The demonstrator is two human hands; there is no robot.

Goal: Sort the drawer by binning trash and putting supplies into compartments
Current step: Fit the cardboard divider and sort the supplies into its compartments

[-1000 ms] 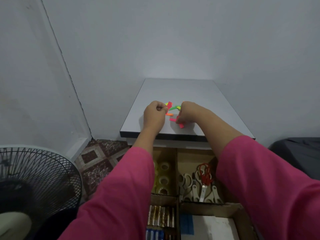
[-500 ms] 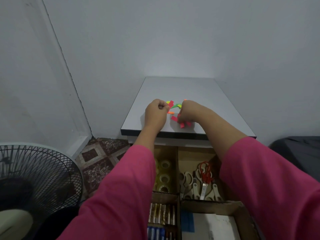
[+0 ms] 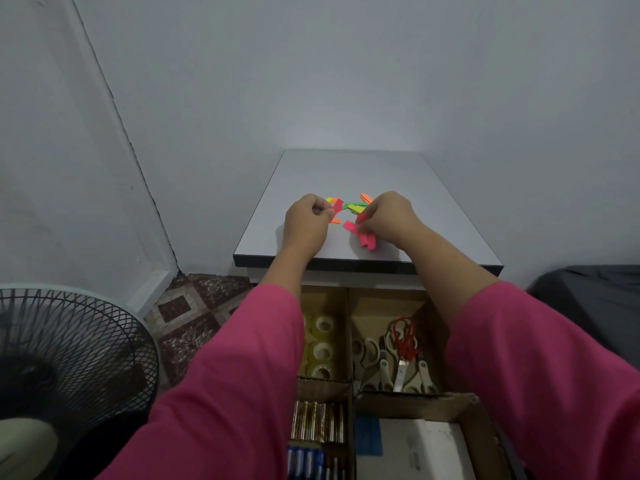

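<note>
- The left hand rests on the grey tabletop with its fingers curled in, thumb and forefinger pinching the near end of a red paper strip.
- That red paper strip stands tilted, its long axis running from the fingertips up and away to the right.
- The right hand is also curled, knuckles up, its fingertips closed on one of the pink paper strips at the hand's left edge.
- More pink strips lie flat just under and in front of the right hand, their long axes running roughly toward the near table edge; another pink strip lies angled between the two hands.
- Green strips lie between the hands, on the far side, long axes roughly left to right; the right hand hides part of them.
- Orange strips show just beyond the right hand's knuckles, and a small orange strip lies touching or just beside the left hand's fingertips.
- The two hands sit near each other but apart, with the scattered strips in the gap and around it.
- Below the tabletop the open drawer shows cardboard compartments: tape rolls in the left one, scissors in the right one, batteries nearer on the left, and a white pad or box nearer on the right.
- A black fan stands on the floor at the left.
</note>
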